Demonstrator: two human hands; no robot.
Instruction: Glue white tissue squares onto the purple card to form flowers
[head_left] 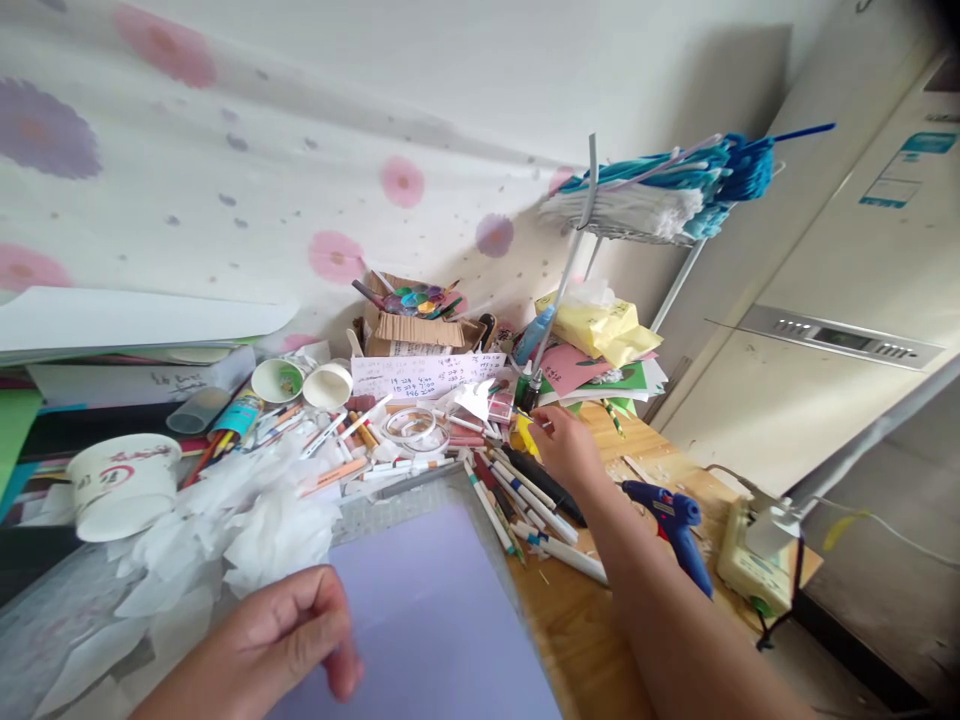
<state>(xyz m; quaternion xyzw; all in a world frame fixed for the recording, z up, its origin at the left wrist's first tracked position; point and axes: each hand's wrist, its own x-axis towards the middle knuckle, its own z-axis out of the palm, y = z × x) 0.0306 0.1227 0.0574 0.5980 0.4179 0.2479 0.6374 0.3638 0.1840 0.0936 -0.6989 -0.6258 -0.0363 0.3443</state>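
Observation:
My left hand (pixel 289 630) rests with curled fingers on the near edge of a lilac sheet of paper (pixel 442 610) lying on a grey mat. My right hand (pixel 566 450) reaches out over a heap of markers and pens (pixel 517 495) toward the back of the table. Its fingertips touch a small yellow object (pixel 525 435); whether it grips that object I cannot tell. A blue glue gun (pixel 675 525) lies just right of my right forearm.
Crumpled white tissue (pixel 255 510) and a paper bowl (pixel 124 485) sit at left. Two paper cups (pixel 304 382), tape rolls (pixel 412 425), a cardboard box (pixel 416 320) and stacked coloured paper (pixel 600 360) crowd the back. A wire rack holds pipe cleaners (pixel 660 190). A power strip (pixel 754 565) sits at the table's right edge.

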